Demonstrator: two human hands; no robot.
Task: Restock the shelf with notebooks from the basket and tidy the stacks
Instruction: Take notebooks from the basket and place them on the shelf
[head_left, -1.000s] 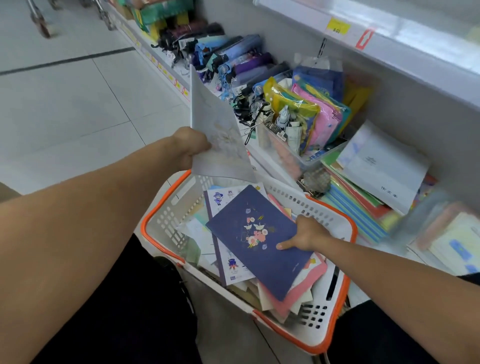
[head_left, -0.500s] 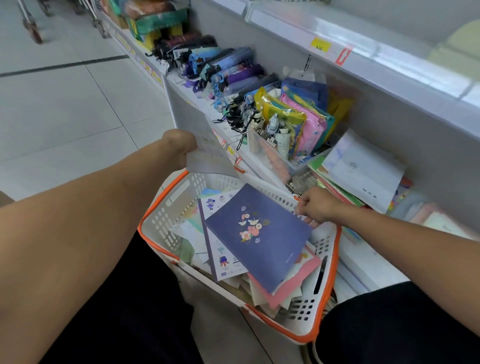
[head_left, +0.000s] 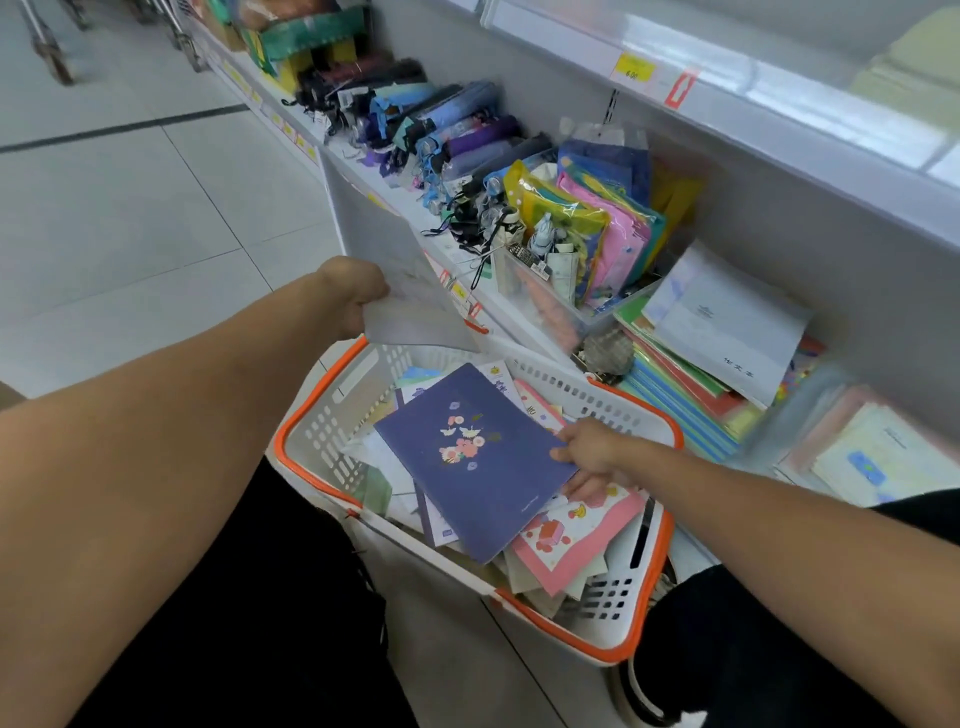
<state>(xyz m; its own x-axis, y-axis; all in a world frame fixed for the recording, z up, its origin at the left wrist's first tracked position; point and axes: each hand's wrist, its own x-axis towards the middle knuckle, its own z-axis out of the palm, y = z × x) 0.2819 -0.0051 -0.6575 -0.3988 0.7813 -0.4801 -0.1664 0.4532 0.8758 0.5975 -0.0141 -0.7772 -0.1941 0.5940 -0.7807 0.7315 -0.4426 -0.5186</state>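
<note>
The left hand (head_left: 353, 291) grips a pale notebook (head_left: 400, 280) by its lower corner, holding it tilted above the basket's (head_left: 332, 436) rim at 11 o'clock. The right hand (head_left: 592, 452) pinches the edge of a navy floral notebook (head_left: 467, 462), which lies on top of the loose pile inside the white, orange-rimmed basket at centre. On the shelf (head_left: 415, 208) at 2 o'clock, a white notebook (head_left: 727, 327) lies askew on a stack of coloured notebooks (head_left: 675, 395). Folded umbrellas (head_left: 457, 135) lie at 12 o'clock.

Basket (head_left: 332, 415): perforated white plastic, orange rim. Purple notebook (head_left: 478, 467): matt paper cover. Pouches (head_left: 566, 218): glossy clear plastic. Floor (head_left: 130, 208): smooth tile with sheen.
</note>
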